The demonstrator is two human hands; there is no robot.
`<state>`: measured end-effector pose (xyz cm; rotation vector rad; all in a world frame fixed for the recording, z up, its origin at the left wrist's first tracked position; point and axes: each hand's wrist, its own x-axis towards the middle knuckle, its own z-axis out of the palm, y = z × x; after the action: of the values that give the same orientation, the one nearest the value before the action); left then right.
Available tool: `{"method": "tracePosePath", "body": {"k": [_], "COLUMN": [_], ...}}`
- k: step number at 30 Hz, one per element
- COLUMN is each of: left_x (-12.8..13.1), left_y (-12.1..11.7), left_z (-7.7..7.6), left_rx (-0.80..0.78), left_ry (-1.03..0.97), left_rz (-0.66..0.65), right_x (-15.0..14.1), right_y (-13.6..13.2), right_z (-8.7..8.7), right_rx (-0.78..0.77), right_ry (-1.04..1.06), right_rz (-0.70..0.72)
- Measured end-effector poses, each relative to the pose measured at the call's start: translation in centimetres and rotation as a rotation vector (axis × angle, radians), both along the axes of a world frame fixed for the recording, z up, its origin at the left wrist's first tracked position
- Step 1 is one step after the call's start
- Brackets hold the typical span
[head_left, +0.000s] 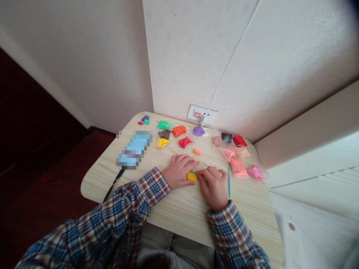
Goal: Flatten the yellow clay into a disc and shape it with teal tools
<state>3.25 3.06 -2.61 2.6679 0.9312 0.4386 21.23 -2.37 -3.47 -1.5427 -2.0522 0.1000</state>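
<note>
A round yellow clay disc (192,177) lies on the table, with a thin teal strip (193,172) along its far edge. My left hand (179,172) holds the disc between its thumb on the near side and its fingers on the far side. Close at the disc's right edge, my right hand (213,186) is closed in a pinch; what sits between its fingertips is too small to make out. To the right of that hand lies a slim teal stick (229,181). A small pink and yellow block (197,152) rests beyond both hands.
Clay packets, among them green (165,125), orange (179,130) and salmon (238,167), lie across the table's back and right. A blurred phone (134,149) with a black cable (114,184) is at left. Small clay pieces (145,119) sit at the back-left corner.
</note>
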Motion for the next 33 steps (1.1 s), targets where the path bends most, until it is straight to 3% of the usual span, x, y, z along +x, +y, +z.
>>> {"method": "tracePosePath", "body": {"k": [28, 33], "left_x": [-0.45, 0.16], "left_y": [0.12, 0.06], "left_z": [-0.2, -0.04], "left_rx": [-0.009, -0.004], "left_ry": [-0.016, -0.018], "left_rz": [-0.009, 0.001], "right_x": [0.79, 0.13], "right_y": [-0.29, -0.16], "right_z": [-0.31, -0.04], "right_rx": [0.031, 0.006], "right_ry": [0.01, -0.007], "right_rz": [-0.041, 0.005]}}
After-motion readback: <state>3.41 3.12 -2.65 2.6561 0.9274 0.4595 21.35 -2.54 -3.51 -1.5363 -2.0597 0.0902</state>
